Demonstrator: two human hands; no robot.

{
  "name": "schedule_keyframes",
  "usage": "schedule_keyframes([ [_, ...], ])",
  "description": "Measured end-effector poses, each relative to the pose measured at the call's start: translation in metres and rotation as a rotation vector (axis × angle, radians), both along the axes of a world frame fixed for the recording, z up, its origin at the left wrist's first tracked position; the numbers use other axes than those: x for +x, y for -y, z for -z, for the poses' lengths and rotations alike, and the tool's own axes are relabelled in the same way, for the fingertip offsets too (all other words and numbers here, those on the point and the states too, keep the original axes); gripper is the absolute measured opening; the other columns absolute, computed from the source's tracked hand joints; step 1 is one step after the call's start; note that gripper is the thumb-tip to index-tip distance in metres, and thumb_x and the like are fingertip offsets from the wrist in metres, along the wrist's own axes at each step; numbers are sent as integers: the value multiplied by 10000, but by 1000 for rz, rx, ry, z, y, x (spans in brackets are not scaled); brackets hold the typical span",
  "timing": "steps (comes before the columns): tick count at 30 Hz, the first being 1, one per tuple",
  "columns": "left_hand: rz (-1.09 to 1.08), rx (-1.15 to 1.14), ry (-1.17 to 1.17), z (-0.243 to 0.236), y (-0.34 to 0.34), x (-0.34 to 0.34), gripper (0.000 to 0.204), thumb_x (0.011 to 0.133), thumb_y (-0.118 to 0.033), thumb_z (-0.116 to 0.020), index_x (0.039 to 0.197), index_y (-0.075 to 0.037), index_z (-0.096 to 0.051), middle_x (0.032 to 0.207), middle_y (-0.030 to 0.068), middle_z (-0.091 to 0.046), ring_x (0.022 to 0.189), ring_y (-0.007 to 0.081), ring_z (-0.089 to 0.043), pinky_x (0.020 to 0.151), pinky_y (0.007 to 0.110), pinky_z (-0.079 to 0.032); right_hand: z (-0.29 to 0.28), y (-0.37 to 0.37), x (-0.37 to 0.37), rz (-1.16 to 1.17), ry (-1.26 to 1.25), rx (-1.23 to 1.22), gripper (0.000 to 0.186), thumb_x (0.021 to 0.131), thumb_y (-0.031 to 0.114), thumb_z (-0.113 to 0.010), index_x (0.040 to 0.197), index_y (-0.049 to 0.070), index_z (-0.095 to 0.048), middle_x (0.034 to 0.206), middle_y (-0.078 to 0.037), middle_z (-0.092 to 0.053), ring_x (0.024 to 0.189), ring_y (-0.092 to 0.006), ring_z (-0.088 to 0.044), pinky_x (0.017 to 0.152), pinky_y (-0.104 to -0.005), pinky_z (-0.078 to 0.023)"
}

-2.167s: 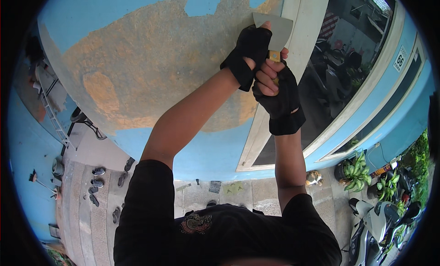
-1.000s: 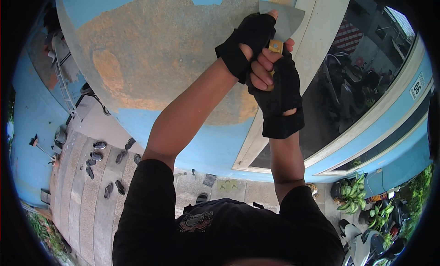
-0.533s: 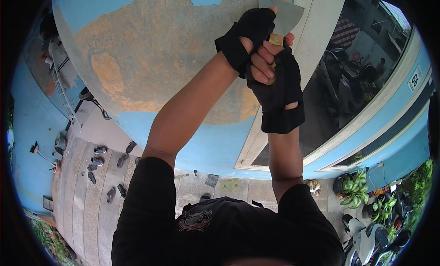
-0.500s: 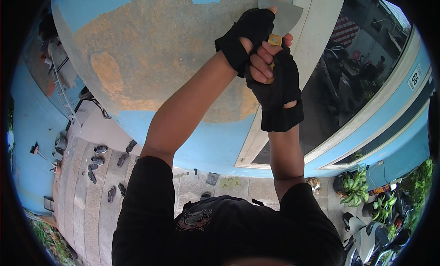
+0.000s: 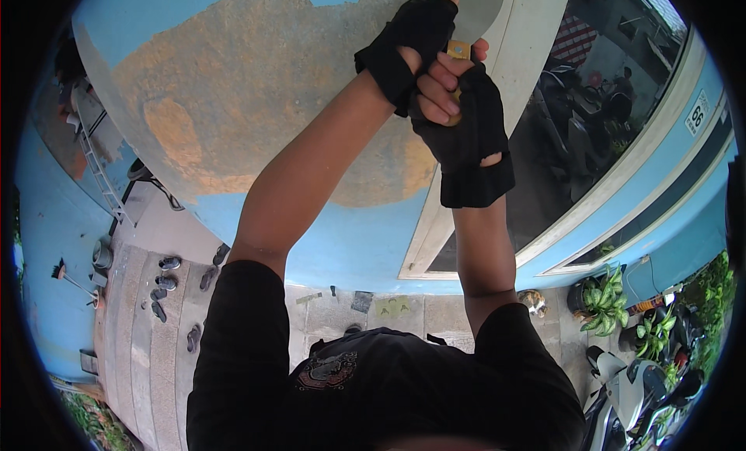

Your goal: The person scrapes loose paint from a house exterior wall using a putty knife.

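A wide metal scraper (image 5: 475, 17) is held up against the wall, its blade beside the pale door frame. My right hand (image 5: 465, 117), in a black fingerless glove, wraps its fingers round the yellowish handle below the blade. My left hand (image 5: 416, 37), gloved the same way, is at the left side of the blade with its fingertips on the metal; most of its fingers are hidden. Behind both hands is the wall (image 5: 256, 78), blue paint with a big bare patch of grey and tan. The blade's top edge is cut off by the picture's rim.
A pale-framed glass pane (image 5: 575, 117) at the right reflects motorbikes. At the lower left, shoes (image 5: 165, 283) lie on paving near a ladder (image 5: 97, 171). A cat (image 5: 533, 302), potted plants (image 5: 603, 302) and a scooter (image 5: 622, 396) are at the lower right.
Both hands and the scraper are slightly higher and farther left in the picture, and the whole view has shifted a little left. The grip looks the same.
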State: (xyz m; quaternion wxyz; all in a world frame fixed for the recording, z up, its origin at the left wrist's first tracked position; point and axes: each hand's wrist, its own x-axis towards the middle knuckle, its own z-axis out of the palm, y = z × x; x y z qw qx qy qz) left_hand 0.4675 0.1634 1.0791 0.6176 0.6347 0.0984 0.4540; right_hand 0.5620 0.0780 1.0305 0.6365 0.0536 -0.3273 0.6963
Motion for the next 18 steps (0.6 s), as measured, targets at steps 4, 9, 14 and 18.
schedule_keyframes([
  [4,44,-24,17,3,1,1,509,1023,-512,-540,1141,-26,-636,912,112,-720,729,182,-694,622,316,-592,2,3,-2,-4,-17,-15,350,969,6,-559,1044,344,-505,737,-4,-445,486,-101,-399,431,-251,-323],
  [9,50,-41,22,9,5,4,496,1028,-495,-539,1168,-26,-621,919,126,-717,754,205,-696,643,329,-591,3,11,-3,38,-19,-88,290,1011,28,-510,1115,297,-540,732,-13,-452,463,-99,-385,388,-234,-320],
  [14,129,13,130,9,4,8,481,1038,-481,-527,1167,-25,-612,902,138,-719,753,203,-695,634,324,-584,5,11,-1,6,-79,-51,275,1018,45,-513,1084,310,-547,723,-10,-451,462,-94,-387,385,-234,-326],
  [18,45,-31,9,11,7,5,497,1037,-491,-519,1164,-18,-608,911,145,-712,732,191,-681,633,314,-580,7,14,-3,76,-7,-67,256,1017,45,-509,1070,294,-536,718,-8,-449,460,-91,-388,386,-229,-325],
])
